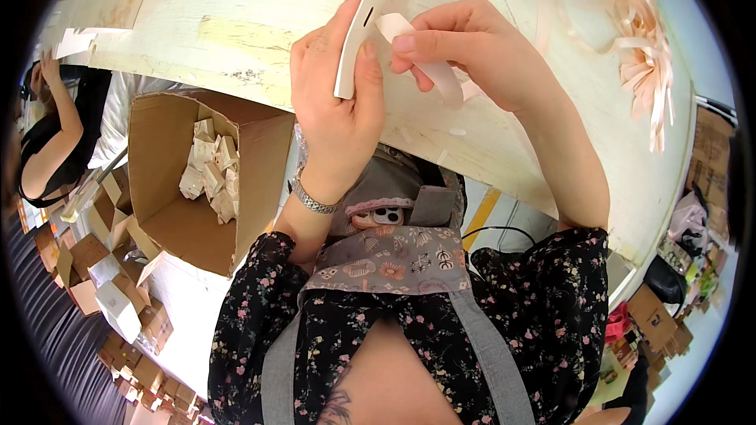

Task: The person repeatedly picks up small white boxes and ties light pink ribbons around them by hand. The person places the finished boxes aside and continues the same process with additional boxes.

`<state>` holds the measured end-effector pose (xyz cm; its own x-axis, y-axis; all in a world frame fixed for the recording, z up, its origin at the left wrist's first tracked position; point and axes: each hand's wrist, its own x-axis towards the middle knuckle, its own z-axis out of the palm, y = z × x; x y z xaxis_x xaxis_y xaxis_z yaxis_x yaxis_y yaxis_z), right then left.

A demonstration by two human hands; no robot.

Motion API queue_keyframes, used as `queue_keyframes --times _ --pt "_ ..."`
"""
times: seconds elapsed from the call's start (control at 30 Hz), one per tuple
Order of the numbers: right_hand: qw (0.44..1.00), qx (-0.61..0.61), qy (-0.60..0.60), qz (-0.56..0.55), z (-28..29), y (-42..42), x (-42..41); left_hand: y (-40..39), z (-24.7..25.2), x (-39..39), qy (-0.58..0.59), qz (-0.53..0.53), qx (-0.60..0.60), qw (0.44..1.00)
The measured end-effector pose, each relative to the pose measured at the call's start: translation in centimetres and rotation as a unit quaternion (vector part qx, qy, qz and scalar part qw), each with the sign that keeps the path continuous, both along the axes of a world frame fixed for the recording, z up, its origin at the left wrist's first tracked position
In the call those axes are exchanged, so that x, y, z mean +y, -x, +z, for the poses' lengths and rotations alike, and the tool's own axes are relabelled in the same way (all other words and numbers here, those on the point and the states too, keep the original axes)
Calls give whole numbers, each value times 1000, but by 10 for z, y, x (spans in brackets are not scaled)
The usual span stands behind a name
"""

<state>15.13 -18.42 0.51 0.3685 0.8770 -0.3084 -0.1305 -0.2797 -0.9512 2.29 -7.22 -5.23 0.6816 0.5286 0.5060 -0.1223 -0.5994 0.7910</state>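
My left hand (336, 71) grips a thin white board or box panel (361, 32) on edge, with the thumb on its right face and the fingers on the left. A narrow dark slot shows in the panel's near side. Close by on the right, my right hand (455, 47) pinches a pale pink ribbon (440, 77) between thumb and fingers. The ribbon's free end points at the slot, and the rest curls down below my fingers. Whether its tip touches the panel I cannot tell.
A bundle of pale pink ribbons (644, 53) lies at the worktable's (520, 147) right side. Left of me, an open cardboard carton (183, 242) holds several small white boxes (209, 171). Another person's arm (65, 124) is at far left, near opened cartons (88, 254) on the floor.
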Motion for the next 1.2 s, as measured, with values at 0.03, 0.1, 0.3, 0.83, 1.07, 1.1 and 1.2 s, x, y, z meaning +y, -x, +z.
queue_keyframes --times 0.03,0.1,0.3,0.83,1.07,1.1,1.2 --pt "1000 17 -9 0 0 -2 -1 0 1 0 -1 -1 6 1000" --pt "998 45 -31 4 0 -5 -2 1 2 0 -3 -2 9 1000" --pt "997 67 -37 4 -10 -7 -1 0 0 1 -6 -2 -5 1000" --pt "998 -24 -51 35 -12 -9 13 0 -4 3 -13 -5 -24 1000" --pt "998 -48 1 -40 4 0 9 -2 -3 2 -28 3 -38 999" --pt "997 -59 5 -57 2 2 9 -2 -3 2 -22 3 -35 999" --pt "990 -109 18 -92 -2 7 10 -2 -2 1 -15 2 -32 999"
